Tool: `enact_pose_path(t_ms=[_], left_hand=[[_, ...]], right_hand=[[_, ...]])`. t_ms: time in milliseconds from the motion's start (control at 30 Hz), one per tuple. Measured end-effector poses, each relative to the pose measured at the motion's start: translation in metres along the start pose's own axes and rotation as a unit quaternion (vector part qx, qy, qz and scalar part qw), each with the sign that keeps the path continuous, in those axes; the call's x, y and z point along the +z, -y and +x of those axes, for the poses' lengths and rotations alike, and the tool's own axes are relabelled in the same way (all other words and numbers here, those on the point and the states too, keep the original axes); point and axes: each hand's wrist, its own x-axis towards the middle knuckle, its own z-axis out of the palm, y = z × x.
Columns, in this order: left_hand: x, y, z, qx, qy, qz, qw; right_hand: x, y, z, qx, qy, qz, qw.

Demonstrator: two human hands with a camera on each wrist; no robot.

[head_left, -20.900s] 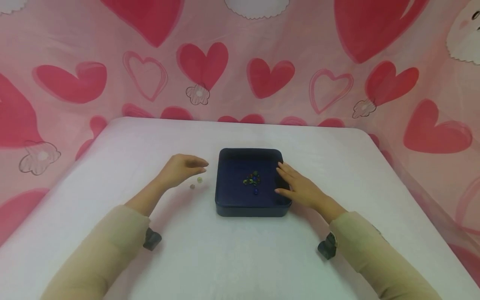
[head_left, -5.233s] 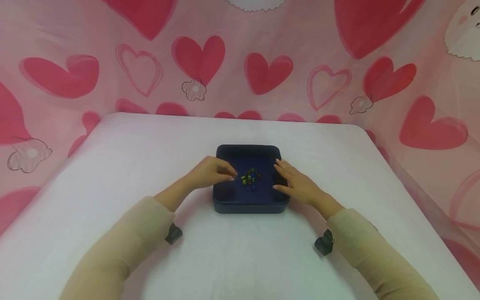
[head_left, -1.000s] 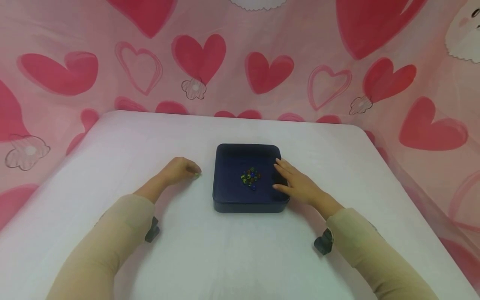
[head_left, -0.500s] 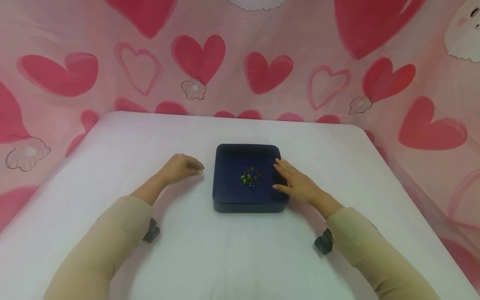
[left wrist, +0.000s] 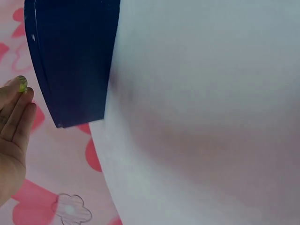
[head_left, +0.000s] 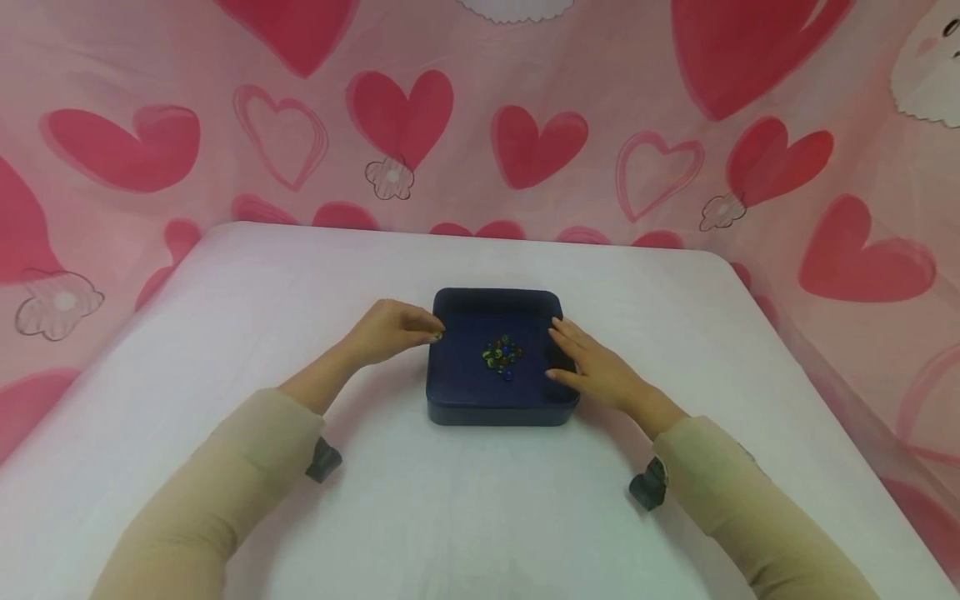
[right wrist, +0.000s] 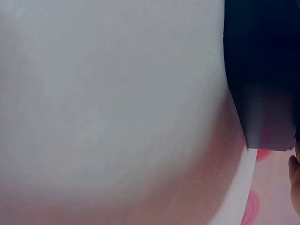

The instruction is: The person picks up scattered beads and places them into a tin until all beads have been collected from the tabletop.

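My left hand [head_left: 390, 332] pinches a yellow-green glass marble [left wrist: 22, 84] between thumb and fingertips, at the left rim of a dark blue square tray [head_left: 502, 415]. In the left wrist view the marble shows above the fingertips, beside the tray's wall [left wrist: 75, 70]. Several marbles [head_left: 501, 357], green, yellow, blue and reddish, lie in a loose cluster on the tray's floor. My right hand [head_left: 603, 371] rests over the tray's right rim with fingers extended; only a bit of its fingers [right wrist: 294, 173] shows in the right wrist view.
The tray stands on a table with a white cover [head_left: 465, 500]. A pink cloth with red hearts [head_left: 540, 146] hangs behind the table. A small black wrist camera [head_left: 324, 460] sits under the left sleeve, another black camera [head_left: 648, 485] under the right.
The left hand has lifted a marble from the table left of the tray and carried it right to the tray's rim. The right hand stays put. More marbles lie in the tray than earlier.
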Motion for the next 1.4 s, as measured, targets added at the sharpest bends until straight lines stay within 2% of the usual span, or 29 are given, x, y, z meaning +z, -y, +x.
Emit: enact_pose_path(t_ms=[267, 567, 833, 1133, 1400], left_hand=[[0.014, -0.011, 0.011, 0.054, 0.029, 0.009, 0.9981], [0.035, -0.018, 0.021, 0.069, 0.06, 0.035, 0.9952], [0.047, -0.019, 0.028, 0.079, 0.101, 0.021, 0.9915], [0.056, -0.021, 0.034, 0.081, 0.139, 0.117, 0.9801], [0.059, -0.023, 0.034, 0.081, 0.154, 0.183, 0.9675]], right_hand=[[-0.001, 0.001, 0.0, -0.001, -0.003, 0.0, 1.0], [0.0, 0.001, 0.0, -0.001, -0.002, 0.002, 1.0], [0.0, 0.0, 0.0, -0.002, -0.006, -0.002, 1.0], [0.0, -0.001, 0.001, -0.004, -0.009, -0.005, 1.0], [-0.001, -0.001, 0.002, -0.002, -0.004, -0.004, 1.0]])
